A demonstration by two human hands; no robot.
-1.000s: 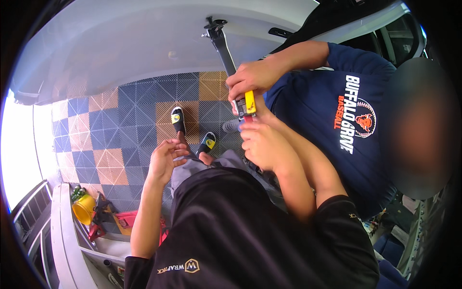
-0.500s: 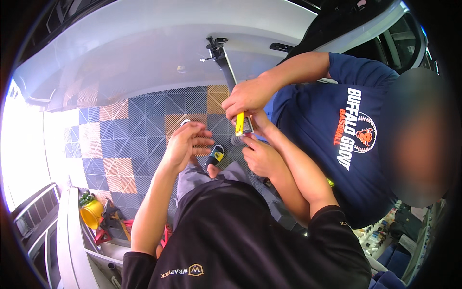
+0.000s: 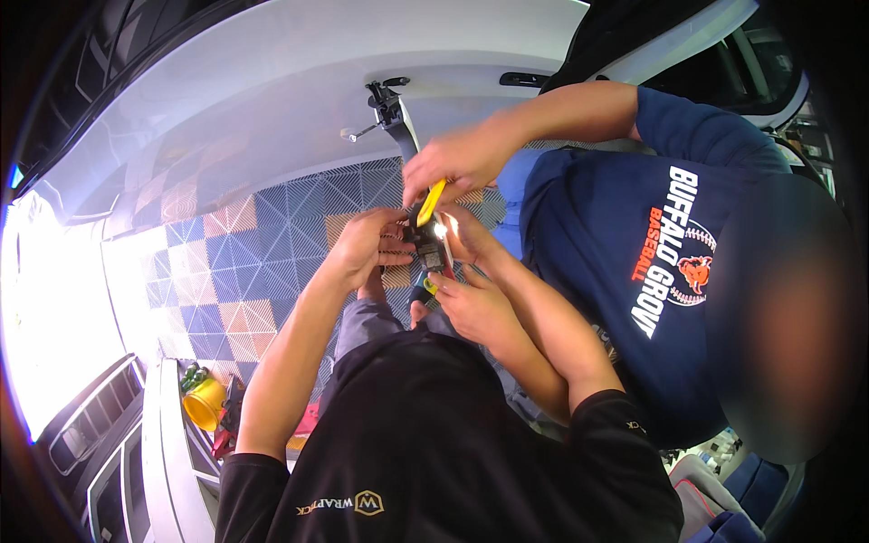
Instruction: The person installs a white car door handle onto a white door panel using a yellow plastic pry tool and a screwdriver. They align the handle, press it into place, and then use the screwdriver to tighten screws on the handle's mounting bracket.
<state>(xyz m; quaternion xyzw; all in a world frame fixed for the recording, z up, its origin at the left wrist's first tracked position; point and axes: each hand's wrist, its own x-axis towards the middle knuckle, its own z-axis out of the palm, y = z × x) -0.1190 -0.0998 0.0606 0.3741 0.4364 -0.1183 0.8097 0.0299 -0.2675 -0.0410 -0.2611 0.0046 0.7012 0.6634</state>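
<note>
A long, narrow dark car part (image 3: 429, 256) with a pale edge lies among several hands, leading down from a bracket on the white panel. The fingers of my left hand (image 3: 364, 242) meet its left side. Along its right side curls my right hand (image 3: 469, 240), its fingertips partly hidden beside a bright glint. A co-worker's upper hand (image 3: 460, 161), slightly blurred, holds a flat yellow piece (image 3: 431, 202) over the part. Another co-worker's hand (image 3: 471, 303), its forearm passing under my right arm, pinches the near end.
The white car body panel (image 3: 272, 90) curves across the far side, with the dark bracket (image 3: 386, 101) and a protruding bolt on it. Patterned floor tiles (image 3: 272, 235) lie below. A yellow bucket (image 3: 205, 404) stands at lower left by a pale rail (image 3: 167, 443). The co-worker (image 3: 588, 244) stands close on the right.
My left hand has moved right and reached the car part. The part has come nearer to me, and its near end looks turned. The yellow piece now tilts differently, and a bright glint shows beside it.
</note>
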